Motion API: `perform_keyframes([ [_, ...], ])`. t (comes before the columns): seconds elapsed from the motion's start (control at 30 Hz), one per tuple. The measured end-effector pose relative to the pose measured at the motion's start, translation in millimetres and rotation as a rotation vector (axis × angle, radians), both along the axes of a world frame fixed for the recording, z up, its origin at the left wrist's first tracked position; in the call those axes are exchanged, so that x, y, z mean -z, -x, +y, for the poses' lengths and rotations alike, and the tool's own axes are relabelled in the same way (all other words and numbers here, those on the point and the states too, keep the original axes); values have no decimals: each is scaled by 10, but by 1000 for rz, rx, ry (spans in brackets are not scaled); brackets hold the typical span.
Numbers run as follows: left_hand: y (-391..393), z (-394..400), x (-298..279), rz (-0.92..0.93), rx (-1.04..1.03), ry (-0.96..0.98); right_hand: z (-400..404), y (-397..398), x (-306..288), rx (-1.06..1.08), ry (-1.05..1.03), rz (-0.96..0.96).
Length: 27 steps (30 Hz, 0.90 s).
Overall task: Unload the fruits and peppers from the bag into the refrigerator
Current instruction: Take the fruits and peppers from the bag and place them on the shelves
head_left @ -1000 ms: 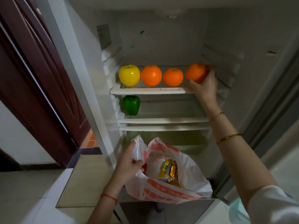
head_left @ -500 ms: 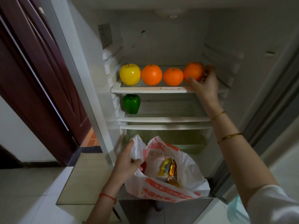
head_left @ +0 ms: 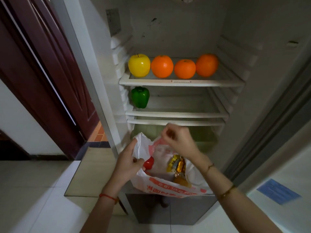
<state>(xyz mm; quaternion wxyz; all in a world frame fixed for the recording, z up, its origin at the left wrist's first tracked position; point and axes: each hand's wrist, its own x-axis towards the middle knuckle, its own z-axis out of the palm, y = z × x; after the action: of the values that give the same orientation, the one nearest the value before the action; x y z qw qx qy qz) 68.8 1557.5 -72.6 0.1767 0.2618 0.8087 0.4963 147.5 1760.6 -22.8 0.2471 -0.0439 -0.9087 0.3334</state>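
Note:
The refrigerator stands open. On its top shelf (head_left: 181, 83) sit a yellow apple (head_left: 139, 65) and three oranges (head_left: 184, 68) in a row. A green pepper (head_left: 140, 97) stands at the left of the shelf below. A white and red plastic bag (head_left: 170, 187) hangs in front of the bottom drawer. My left hand (head_left: 128, 163) pinches the bag's left rim. My right hand (head_left: 178, 140) grips the bag's far rim, pulling it apart. Inside the bag I see a red pepper (head_left: 149, 163) and yellow wrapped items (head_left: 175, 164).
A dark red door (head_left: 42, 64) stands at the left beside the fridge wall. The fridge door (head_left: 277, 115) is swung out on the right. A greenish crisper drawer (head_left: 205, 137) lies behind the bag. Pale floor tiles spread below.
My right hand let go of the third orange on the top shelf and came down to the bag's far rim. The orange now rests on the shelf. My left hand stays on the bag.

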Motion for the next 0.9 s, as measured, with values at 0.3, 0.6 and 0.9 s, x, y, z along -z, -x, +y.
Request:
perform_keyframes([
  [0.3, -208, -281, -219, -8, 56, -44, -315, 184, 1535, -157, -74, -842],
  [0.6, -192, -426, -143, 16, 0, -31, -553, 431, 2219, -102, -336, -808],
  [0.9, -128, -390, -146, 2, 69, -68, -668, 379, 2019, 0, 65, -791],
])
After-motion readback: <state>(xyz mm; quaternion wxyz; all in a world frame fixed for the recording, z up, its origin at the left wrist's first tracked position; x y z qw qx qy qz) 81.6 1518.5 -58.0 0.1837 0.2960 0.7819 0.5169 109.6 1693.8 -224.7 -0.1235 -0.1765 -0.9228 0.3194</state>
